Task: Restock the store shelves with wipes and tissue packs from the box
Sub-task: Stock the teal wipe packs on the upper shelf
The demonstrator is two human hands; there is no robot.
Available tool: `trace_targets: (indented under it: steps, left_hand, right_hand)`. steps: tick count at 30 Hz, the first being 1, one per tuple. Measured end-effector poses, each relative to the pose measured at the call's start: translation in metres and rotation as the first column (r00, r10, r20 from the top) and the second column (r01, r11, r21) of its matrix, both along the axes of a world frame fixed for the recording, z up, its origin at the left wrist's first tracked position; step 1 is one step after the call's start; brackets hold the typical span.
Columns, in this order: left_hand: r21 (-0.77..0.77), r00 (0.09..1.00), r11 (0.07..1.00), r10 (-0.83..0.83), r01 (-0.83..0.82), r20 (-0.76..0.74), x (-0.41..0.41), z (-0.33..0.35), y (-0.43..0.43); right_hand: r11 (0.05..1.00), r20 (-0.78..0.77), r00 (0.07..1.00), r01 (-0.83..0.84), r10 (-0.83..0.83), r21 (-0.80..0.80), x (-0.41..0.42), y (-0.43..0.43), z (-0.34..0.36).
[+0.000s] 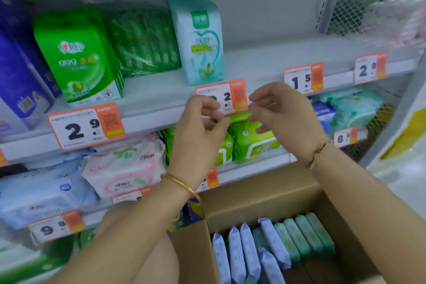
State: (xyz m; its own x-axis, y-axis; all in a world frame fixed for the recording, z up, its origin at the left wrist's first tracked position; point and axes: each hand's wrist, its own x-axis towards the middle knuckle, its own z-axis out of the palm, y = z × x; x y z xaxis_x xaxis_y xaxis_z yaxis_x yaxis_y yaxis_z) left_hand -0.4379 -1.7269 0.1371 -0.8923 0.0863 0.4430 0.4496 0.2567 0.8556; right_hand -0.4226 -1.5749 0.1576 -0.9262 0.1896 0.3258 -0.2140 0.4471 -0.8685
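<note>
Both hands (pixel 227 120) hover empty, fingers loosely curled, above box (pixel 265 193) of packs (pixel 272 246).

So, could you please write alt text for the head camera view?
Two bare hands, left hand and right hand, are raised empty before a shelf price tag. Below sits an open cardboard box holding blue and teal packs; wipes fill the shelves.

Shelf (pixel 265 62) rt of teal pack (pixel 200 41) bare; lower rows packed.
</note>
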Motion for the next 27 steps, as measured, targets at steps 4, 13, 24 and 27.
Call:
trace_targets:
  steps: [4,13,24,27]
  left_hand:
    - [-0.28,0.895,0.926,-0.114,0.253,0.431,0.027,-0.093,0.007]
    - [-0.585,0.8,0.615,-0.132,0.529,0.585,0.03,-0.156,0.028]
    - [-0.568,0.777,0.605,-0.142,0.558,0.613,0.023,-0.164,0.029]
    - [-0.578,0.772,0.58,-0.149,0.574,0.618,0.023,-0.163,0.029]
  right_hand:
    - [0.984,0.439,0.896,-0.127,0.061,0.123,0.043,0.018,-0.106]
    - [0.65,0.936,0.336,-0.689,-0.104,0.32,0.074,-0.002,-0.295]
    - [0.466,0.98,0.163,-0.862,-0.118,0.2,0.077,-0.006,-0.327]
    - [0.532,0.986,0.146,-0.842,0.075,0.084,0.051,0.014,-0.259]
